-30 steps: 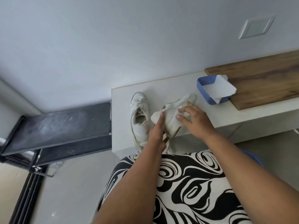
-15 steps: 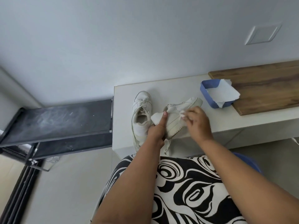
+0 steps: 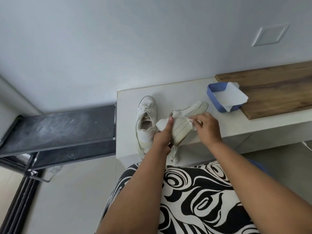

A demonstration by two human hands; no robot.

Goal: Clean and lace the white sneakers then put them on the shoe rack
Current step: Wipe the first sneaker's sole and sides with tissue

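Sneakers number two: left hand (image 3: 163,137) grips one sneaker (image 3: 184,124), right hand (image 3: 208,128) pinches wipe (image 3: 192,123).

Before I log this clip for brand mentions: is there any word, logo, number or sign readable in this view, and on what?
None can be read.
Held sneaker: no legible mark.
Other sneaker on the white counter: no brand legible.
Blue tray holding white paper: no print seen.
Wall plate: blank.
Shoe rack: only pale smears, no lettering.
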